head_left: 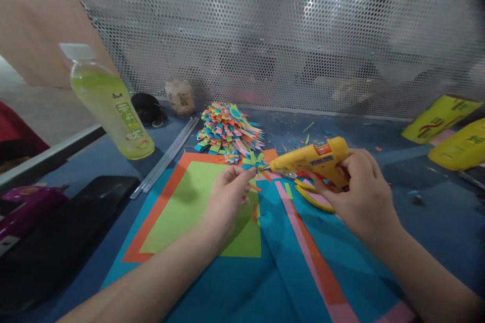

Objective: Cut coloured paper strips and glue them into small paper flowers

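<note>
My right hand (359,186) is wrapped round a yellow hot glue gun (310,159), its nozzle pointing left. The tip reaches a small green and blue paper flower (253,159), pinched between the thumb and fingers of my left hand (233,189). Below my left hand lies a light green paper sheet (189,207) on an orange sheet (151,227). Behind the flower rises a heap of fringed, multicoloured paper pieces (229,128). Yellow-handled scissors (312,202) rest under the glue gun, partly covered by it. Pink and orange paper strips (303,237) run toward me.
On the left stands a bottle of green drink (109,106), beside clear glue sticks (166,156). A black flat object (68,242) and a purple tool (26,212) lie nearer. Two yellow packages (439,118) are at right. A perforated metal panel (246,25) closes the back.
</note>
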`<state>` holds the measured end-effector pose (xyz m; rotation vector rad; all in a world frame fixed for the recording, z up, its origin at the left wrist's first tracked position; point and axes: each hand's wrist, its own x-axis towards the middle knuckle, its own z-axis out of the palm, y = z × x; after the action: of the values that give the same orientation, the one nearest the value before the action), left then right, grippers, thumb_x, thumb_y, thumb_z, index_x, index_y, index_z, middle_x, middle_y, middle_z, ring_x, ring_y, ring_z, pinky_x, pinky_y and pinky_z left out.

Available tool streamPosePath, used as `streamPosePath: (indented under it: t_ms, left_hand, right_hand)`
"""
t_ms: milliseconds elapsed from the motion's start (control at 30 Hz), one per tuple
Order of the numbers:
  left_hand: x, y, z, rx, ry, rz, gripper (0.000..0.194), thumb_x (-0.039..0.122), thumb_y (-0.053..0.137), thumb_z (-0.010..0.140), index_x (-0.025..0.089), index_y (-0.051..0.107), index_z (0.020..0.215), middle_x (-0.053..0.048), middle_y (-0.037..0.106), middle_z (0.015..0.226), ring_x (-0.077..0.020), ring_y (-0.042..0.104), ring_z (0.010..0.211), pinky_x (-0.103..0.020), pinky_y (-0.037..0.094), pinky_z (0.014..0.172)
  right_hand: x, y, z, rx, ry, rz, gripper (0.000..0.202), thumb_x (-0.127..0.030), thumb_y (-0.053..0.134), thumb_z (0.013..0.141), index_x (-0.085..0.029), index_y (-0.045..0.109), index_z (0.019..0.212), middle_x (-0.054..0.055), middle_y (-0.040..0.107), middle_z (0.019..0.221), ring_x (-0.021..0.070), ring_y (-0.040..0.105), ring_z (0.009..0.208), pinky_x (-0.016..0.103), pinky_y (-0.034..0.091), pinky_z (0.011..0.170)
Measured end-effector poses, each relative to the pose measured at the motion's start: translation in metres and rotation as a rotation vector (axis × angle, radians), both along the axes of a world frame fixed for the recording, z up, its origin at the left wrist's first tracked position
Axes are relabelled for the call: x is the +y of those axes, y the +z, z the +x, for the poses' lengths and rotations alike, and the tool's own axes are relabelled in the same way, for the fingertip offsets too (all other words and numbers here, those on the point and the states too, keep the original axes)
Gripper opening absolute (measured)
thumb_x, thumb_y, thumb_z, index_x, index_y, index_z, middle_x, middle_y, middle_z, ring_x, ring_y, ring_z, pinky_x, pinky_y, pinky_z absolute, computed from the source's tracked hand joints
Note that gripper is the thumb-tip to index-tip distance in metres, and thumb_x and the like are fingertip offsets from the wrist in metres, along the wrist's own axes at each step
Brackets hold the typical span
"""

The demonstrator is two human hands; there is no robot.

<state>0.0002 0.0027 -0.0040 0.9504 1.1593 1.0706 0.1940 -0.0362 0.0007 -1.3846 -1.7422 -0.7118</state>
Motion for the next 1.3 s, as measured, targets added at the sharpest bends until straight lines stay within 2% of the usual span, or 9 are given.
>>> streamPosePath:
  t_ms: [367, 533, 867, 1000, 1100, 1200, 1300]
  left_hand:
    - [0.001, 0.001, 0.0, -0.025, 0.015, -0.004, 0.032, 0.037, 0.067, 0.065, 0.018, 0.041, 0.06, 0.006, 0.04, 0.052, -0.005, 0.037, 0.048, -0.014, 0.029, 0.043]
    - [0.002, 0.0, -0.001, -0.031, 0.032, -0.015, 0.031, 0.038, 0.069, 0.063, 0.017, 0.045, 0.062, 0.005, 0.042, 0.053, -0.0052, 0.04, 0.05, -0.013, 0.031, 0.044]
    - [0.003, 0.001, -0.004, -0.154, 0.053, -0.008, 0.031, 0.036, 0.073, 0.059, 0.016, 0.05, 0.065, 0.005, 0.043, 0.059, -0.004, 0.041, 0.05, -0.013, 0.028, 0.041]
    - [0.003, 0.001, -0.003, -0.181, 0.055, -0.029, 0.03, 0.035, 0.073, 0.059, 0.016, 0.052, 0.067, 0.003, 0.049, 0.066, -0.0035, 0.042, 0.051, -0.013, 0.028, 0.04]
    - [0.004, 0.002, -0.002, -0.212, 0.032, -0.041, 0.029, 0.033, 0.073, 0.058, 0.015, 0.052, 0.066, 0.002, 0.051, 0.068, -0.0033, 0.043, 0.05, -0.013, 0.027, 0.039]
    - [0.002, 0.003, -0.001, -0.23, -0.014, -0.067, 0.027, 0.03, 0.074, 0.057, 0.014, 0.054, 0.067, 0.002, 0.051, 0.065, -0.0032, 0.042, 0.048, -0.013, 0.027, 0.038]
    - [0.0, 0.004, 0.0, -0.231, -0.091, -0.075, 0.027, 0.03, 0.074, 0.057, 0.014, 0.054, 0.067, 0.004, 0.047, 0.057, -0.003, 0.041, 0.046, -0.013, 0.027, 0.038]
  right_hand:
    - [-0.001, 0.0, 0.001, -0.005, -0.002, -0.007, 0.032, -0.031, 0.064, 0.076, -0.022, 0.033, 0.075, 0.003, 0.051, 0.08, 0.0159, 0.055, 0.074, 0.022, 0.043, 0.051]
    - [0.0, -0.001, 0.002, 0.001, 0.008, -0.013, 0.031, -0.031, 0.062, 0.077, -0.022, 0.033, 0.076, 0.004, 0.051, 0.081, 0.0162, 0.054, 0.073, 0.024, 0.044, 0.052]
    - [0.003, -0.002, 0.003, -0.042, 0.051, -0.072, 0.025, -0.027, 0.056, 0.079, -0.022, 0.031, 0.075, 0.003, 0.045, 0.074, 0.017, 0.05, 0.069, 0.026, 0.041, 0.055]
    - [0.009, 0.0, 0.014, 0.035, -0.061, -0.171, 0.035, -0.032, 0.064, 0.069, -0.022, 0.031, 0.074, 0.001, 0.045, 0.074, 0.0145, 0.046, 0.062, 0.025, 0.037, 0.051]
    - [0.017, 0.009, 0.031, 0.13, -0.237, -0.35, 0.037, -0.033, 0.066, 0.064, -0.023, 0.031, 0.072, 0.002, 0.048, 0.076, 0.0163, 0.049, 0.067, 0.026, 0.038, 0.056]
    - [0.025, 0.018, 0.057, 0.233, -0.514, -0.555, 0.03, -0.034, 0.063, 0.066, -0.021, 0.038, 0.078, 0.008, 0.054, 0.083, 0.0235, 0.054, 0.081, 0.03, 0.04, 0.064]
    - [0.032, 0.017, 0.088, 0.299, -0.655, -0.662, 0.027, -0.037, 0.056, 0.073, -0.014, 0.049, 0.087, 0.016, 0.057, 0.086, 0.0305, 0.057, 0.087, 0.034, 0.041, 0.065]
